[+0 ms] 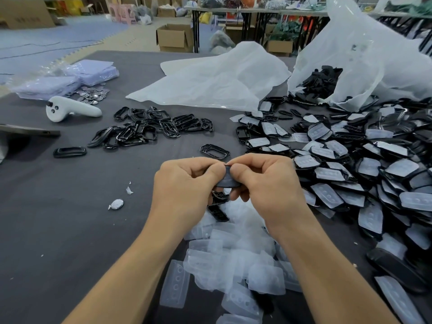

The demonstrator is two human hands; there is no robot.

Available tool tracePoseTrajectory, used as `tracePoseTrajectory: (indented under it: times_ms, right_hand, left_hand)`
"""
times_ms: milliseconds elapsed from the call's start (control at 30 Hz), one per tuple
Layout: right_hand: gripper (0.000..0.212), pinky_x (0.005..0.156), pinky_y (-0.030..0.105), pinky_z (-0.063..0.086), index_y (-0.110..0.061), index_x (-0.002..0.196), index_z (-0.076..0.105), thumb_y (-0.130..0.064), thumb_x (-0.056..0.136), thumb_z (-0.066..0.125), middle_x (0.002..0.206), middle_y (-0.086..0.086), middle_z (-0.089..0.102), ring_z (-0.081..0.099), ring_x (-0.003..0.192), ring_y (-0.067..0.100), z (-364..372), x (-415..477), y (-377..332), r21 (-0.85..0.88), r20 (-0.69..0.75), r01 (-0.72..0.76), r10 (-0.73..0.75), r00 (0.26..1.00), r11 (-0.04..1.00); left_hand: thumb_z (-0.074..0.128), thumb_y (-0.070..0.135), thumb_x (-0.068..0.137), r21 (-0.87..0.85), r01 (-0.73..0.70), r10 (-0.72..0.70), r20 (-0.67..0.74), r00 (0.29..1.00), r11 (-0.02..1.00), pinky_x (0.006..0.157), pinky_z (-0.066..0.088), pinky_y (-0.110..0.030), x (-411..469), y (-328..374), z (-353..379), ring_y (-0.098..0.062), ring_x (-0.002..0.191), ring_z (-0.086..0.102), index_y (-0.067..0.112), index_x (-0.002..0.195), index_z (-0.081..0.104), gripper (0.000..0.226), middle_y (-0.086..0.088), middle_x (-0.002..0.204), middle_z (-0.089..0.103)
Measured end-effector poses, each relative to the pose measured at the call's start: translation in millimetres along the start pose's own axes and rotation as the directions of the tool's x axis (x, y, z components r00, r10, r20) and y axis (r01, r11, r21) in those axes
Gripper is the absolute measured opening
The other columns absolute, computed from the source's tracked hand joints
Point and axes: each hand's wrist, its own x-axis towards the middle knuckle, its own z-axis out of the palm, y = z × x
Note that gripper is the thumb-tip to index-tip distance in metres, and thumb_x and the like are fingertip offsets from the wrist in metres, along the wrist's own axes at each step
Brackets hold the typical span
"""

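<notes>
Over the middle of the grey table [70, 225], my left hand [184, 183] and my right hand [264, 181] meet with fingers curled, both pinching one small black plastic shell part [228, 180]. Thumbs and forefingers press at its top edge. A second black piece [218, 197] shows just under the hands; whether a hand holds it is hidden. Translucent clear plastic inserts [233, 260] lie heaped below my wrists. To the right spreads a large pile of black shells with clear film on them [350, 164].
Black frames [149, 127] lie heaped at centre left, one loose frame [215, 151] just beyond my hands. A white controller [70, 109], silver discs [93, 94], lilac packets [77, 78], a lone disc [117, 204] and white plastic bags [222, 83] stand further off.
</notes>
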Motion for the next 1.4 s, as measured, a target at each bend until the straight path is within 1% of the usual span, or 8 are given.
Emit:
tracePoseTrajectory:
  times_ms: [167,333,533,800,967,1167,1267,1400]
  right_hand:
    - [0.019,0.061,0.032,0.057,-0.024,0.092,0.076,-0.007,0.083,0.074,0.078,-0.004,0.077,0.072,0.064,0.014,2.5,-4.9,2.7,-0.167,0.032,0.065,-0.061,0.998,0.984]
    - [0.039,0.07,0.02,0.056,-0.036,0.101,0.074,-0.01,0.072,0.082,0.08,-0.013,0.074,0.07,0.074,0.003,4.2,-13.0,-0.3,-0.426,0.062,0.193,-0.184,0.981,0.884]
    - [0.035,0.067,0.002,0.042,-0.036,0.102,0.08,-0.025,0.069,0.089,0.072,-0.032,0.066,0.06,0.075,-0.011,-29.4,1.4,-3.7,-0.583,-0.059,0.105,-0.171,0.983,0.805]
    - [0.061,0.112,0.048,0.04,-0.018,0.134,0.066,-0.039,0.079,0.082,0.137,0.007,0.062,0.051,0.131,0.032,-99.6,18.3,0.1,-0.69,-0.541,-0.333,-0.152,0.827,0.643]
    - [0.043,0.117,0.045,0.037,-0.017,0.126,0.067,-0.021,0.085,0.077,0.134,0.001,0.064,0.052,0.131,0.022,-53.1,13.8,1.4,-0.75,-0.351,-0.066,-0.311,0.883,0.659]
    - [0.026,0.109,0.032,0.034,-0.021,0.111,0.077,-0.015,0.088,0.067,0.112,-0.001,0.072,0.055,0.117,0.021,3.4,7.1,16.1,-0.752,-0.007,0.189,-0.293,0.956,0.631]
    - [0.028,0.105,0.029,0.03,-0.025,0.105,0.079,-0.013,0.086,0.062,0.099,0.003,0.073,0.051,0.114,0.023,17.7,2.7,21.3,-0.786,0.098,0.24,-0.269,0.958,0.569]
    - [0.028,0.097,0.029,0.027,-0.025,0.093,0.077,-0.011,0.081,0.056,0.081,0.002,0.067,0.05,0.102,0.025,18.8,-1.0,20.6,-0.854,0.196,0.279,-0.224,0.955,0.44]
  left_hand:
    - [0.071,0.033,0.078,-0.013,0.003,-0.003,-0.053,0.999,1.0,0.045,0.039,-0.019,4.9,-6.7,1.5,-0.005,0.041,0.049,0.043,0.077,0.082,0.015,0.011,0.045,0.059]
    - [0.074,0.031,0.083,-0.029,0.07,-0.071,-0.051,0.996,0.997,0.044,0.04,-0.02,8.5,-12.0,-1.6,-0.009,0.042,0.05,0.038,0.079,0.083,0.012,0.008,0.049,0.061]
    - [0.063,0.071,0.073,-0.015,0.077,-0.078,-0.076,0.994,0.997,0.057,0.048,-0.029,5.7,-11.2,-0.2,-0.006,0.052,0.064,0.042,0.085,0.08,0.035,0.011,0.071,0.075]
    - [0.065,0.051,0.076,0.082,0.096,-0.08,-0.186,0.979,0.992,0.068,0.054,-0.03,8.2,-16.7,-8.3,-0.001,0.06,0.066,0.054,0.084,0.075,0.014,0.018,0.074,0.076]
    - [0.067,0.039,0.083,0.288,0.071,0.0,-0.238,0.971,0.955,0.07,0.043,-0.013,12.3,-20.7,-10.0,0.017,0.085,0.061,0.045,0.092,0.075,0.014,0.036,0.081,0.07]
    - [0.063,0.016,0.092,0.479,-0.062,0.114,-0.081,0.99,0.875,0.104,0.035,-0.025,35.2,-25.8,-13.7,-0.01,0.133,0.047,0.035,0.129,0.069,0.042,0.031,0.121,0.058]
    - [0.058,0.013,0.093,0.59,-0.125,0.115,0.055,0.992,0.798,0.111,0.037,-0.031,59.3,-26.8,-12.9,-0.016,0.137,0.049,0.03,0.135,0.067,0.047,0.01,0.144,0.061]
    - [0.055,0.007,0.091,0.687,-0.171,-0.048,0.288,0.957,0.706,0.102,0.048,-0.032,87.0,-21.9,2.9,-0.018,0.128,0.058,0.04,0.133,0.067,0.054,0.011,0.145,0.062]
